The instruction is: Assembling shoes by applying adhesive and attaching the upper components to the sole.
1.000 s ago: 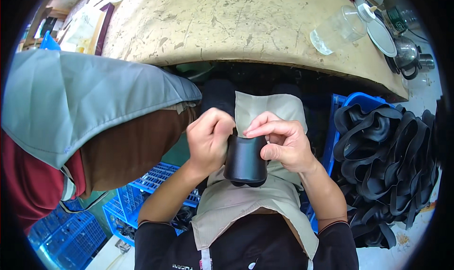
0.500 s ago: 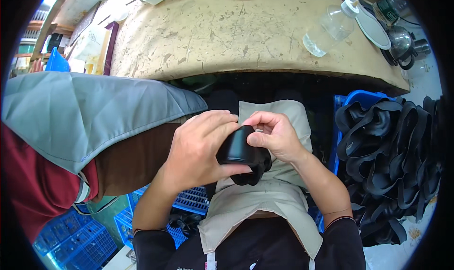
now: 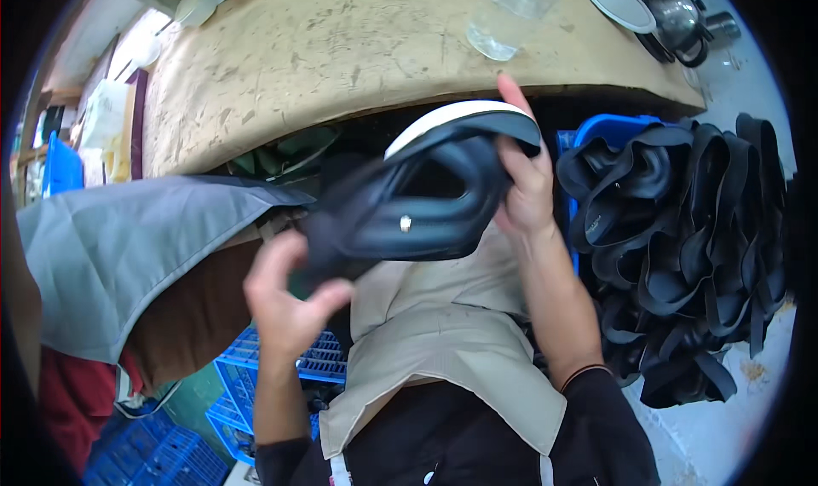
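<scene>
A black shoe upper (image 3: 426, 230), partly blurred, is stretched between my hands above my lap. It has a dark opening, a small pale spot and a pale curved band along its upper right edge. My right hand (image 3: 528, 179) grips the right end, with the index finger pointing up past the band and the other fingers partly hidden. At the other end, the fingers and thumb of my left hand (image 3: 290, 294) curl about the smeared black tip.
Beside my right arm, many black looped pieces (image 3: 673, 239) are heaped at a blue crate (image 3: 613, 130). A worn worktable (image 3: 341, 60) ahead holds a clear bottle (image 3: 503, 26) and a metal kettle (image 3: 677, 22). Someone in a grey apron (image 3: 162, 247) is at my left, above blue baskets (image 3: 162, 452).
My hands have moved apart, the left one leftward and the right one up. The black piece has turned and opened out, revealing its pale band. My view has shifted to the right.
</scene>
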Demonstrator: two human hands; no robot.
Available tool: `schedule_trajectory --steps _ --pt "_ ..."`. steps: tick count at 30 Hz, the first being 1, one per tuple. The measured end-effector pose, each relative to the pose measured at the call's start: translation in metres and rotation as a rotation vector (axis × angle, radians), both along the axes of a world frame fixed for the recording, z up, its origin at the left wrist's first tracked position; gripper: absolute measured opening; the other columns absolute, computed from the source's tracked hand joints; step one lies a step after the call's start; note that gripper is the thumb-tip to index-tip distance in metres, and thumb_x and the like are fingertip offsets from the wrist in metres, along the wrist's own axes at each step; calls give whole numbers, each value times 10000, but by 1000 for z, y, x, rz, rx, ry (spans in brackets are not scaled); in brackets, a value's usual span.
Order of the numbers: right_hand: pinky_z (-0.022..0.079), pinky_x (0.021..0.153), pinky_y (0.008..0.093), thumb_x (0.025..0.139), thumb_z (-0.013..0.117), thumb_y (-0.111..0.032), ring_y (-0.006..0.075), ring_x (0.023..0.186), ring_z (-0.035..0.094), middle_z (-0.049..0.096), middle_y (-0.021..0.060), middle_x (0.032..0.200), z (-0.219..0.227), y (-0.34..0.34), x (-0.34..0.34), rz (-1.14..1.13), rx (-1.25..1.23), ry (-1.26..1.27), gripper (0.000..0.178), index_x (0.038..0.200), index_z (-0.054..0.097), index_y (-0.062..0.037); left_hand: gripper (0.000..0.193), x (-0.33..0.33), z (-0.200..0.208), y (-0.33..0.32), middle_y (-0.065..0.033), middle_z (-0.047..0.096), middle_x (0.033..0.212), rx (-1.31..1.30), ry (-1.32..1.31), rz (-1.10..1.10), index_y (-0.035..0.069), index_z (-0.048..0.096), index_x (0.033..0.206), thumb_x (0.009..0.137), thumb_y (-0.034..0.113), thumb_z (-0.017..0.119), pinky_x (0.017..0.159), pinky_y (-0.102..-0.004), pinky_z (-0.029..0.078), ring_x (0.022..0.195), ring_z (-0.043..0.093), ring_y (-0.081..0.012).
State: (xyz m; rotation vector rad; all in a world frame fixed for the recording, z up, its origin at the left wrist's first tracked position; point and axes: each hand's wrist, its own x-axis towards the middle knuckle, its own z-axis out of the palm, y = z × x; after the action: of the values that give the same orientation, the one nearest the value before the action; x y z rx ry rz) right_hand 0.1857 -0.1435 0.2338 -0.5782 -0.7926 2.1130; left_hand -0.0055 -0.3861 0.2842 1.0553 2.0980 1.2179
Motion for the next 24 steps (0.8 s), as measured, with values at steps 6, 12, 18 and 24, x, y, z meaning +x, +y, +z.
schedule_trajectory --steps 6,12,18,24 --pt "496 877 249 824 698 16 136 958 621 656 54 1168 -12 -39 -59 373 804 -711 729 1499 428 -37 636 4 -43 36 -155 652 1277 232 -66 -57 0 574 1380 777 73 765 968 -380 515 1077 647 -272" --pt "491 839 226 831 699 28 125 908 617 674 65 1080 -12 -60 -99 380 687 -467 579 1388 548 -27 484 -51 -40 43 -117 698 1202 199 284 -276 20 660 1282 804 -35 714 826 -328 557 969 695 -270" --pt "505 727 233 771 751 55 142 811 620 686 75 1028 -32 -74 -115 185 1152 -561 431 1190 697 -30 394 -70 -69 47 -106 732 1129 423 685 -232 16 713 1192 804 -54 717 742 -300 568 866 712 -250" --pt "485 600 263 722 795 24 161 663 591 686 43 891 -81 -84 -141 -388 1334 -517 297 1009 770 -46 312 -93 -106 54 -95 753 1078 465 754 -259 7 737 1145 834 -6 741 732 -279 570 810 710 -218"
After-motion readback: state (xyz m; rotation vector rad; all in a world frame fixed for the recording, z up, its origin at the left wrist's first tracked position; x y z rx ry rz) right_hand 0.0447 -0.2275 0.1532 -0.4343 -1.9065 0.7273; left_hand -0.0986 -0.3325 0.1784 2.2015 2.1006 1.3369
